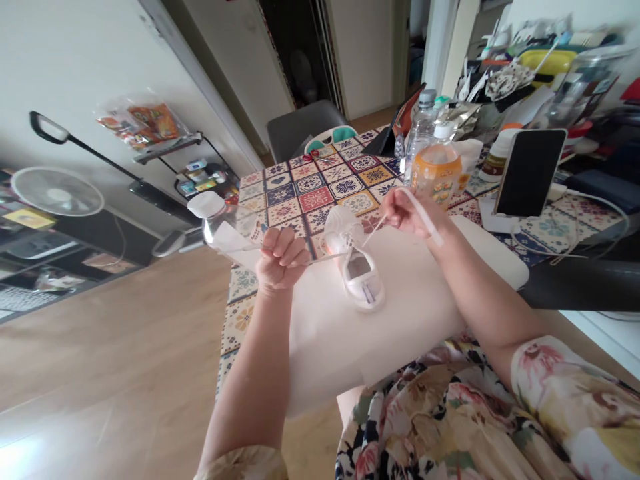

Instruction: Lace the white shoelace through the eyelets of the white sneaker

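Two hands are raised at about one level, each pulling a lace strand outward from one white shoe [367, 287], which sits between them and slightly nearer the body, its toe pointing away. The left hand [283, 257] is curled into a fist around one strand [327, 258], its forearm rising almost straight from below. The right hand [407, 212] pinches the other strand [374, 232] with its fingers bent, its forearm slanting inward, and one flat white strip [423, 212] drapes over that wrist. Below both hands, one white sheet [325, 347] lies under the shoe and covers the near part of the table [245, 287]. Just beyond the right hand stands one orange-labelled bottle [439, 172]; farther right of it, one phone [533, 172] stands upright. One white-topped container [207, 205] is left of the left hand.
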A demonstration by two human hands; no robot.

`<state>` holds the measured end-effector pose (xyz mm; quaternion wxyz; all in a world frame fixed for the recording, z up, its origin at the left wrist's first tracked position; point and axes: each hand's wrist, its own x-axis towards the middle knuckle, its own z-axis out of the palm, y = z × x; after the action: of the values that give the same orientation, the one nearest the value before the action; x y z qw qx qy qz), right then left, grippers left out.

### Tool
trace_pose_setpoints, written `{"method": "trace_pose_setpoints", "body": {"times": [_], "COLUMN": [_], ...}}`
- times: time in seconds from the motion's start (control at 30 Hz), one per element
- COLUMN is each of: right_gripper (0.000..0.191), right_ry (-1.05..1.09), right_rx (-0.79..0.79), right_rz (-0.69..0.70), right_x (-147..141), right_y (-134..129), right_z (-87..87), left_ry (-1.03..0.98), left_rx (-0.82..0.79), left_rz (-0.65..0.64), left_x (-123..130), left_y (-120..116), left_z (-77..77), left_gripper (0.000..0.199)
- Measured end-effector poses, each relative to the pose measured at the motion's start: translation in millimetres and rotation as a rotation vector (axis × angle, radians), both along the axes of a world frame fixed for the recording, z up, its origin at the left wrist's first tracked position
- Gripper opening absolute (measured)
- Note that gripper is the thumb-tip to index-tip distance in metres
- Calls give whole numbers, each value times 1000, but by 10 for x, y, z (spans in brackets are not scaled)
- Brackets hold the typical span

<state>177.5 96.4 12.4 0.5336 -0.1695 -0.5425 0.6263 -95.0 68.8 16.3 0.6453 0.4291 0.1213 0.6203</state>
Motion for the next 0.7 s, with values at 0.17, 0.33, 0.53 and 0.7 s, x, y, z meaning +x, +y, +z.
{"method": "trace_pose_setpoints", "body": {"times": [0.17,0.33,0.53,0.7], "right_gripper": [32,36,34,27], "right_ry": [129,-141,-501,-588], "right_rx": [73,103,516,768], "right_rz": [-200,-220,-360,-398], "right_x": [7,-299,-491,-481], "right_y": [4,-118,-236,-240], "right_z": [62,-42,-143,-152], "left_ry": [62,335,483,473], "left_rx": [27,34,-135,-82], "left_rz": [-98,-43,26,116], "left_x": [25,246,437,469], "left_y": [-28,-93,-111,-87], "left_z": [16,-1,-68,-124], "left_gripper": [54,26,45,37]}}
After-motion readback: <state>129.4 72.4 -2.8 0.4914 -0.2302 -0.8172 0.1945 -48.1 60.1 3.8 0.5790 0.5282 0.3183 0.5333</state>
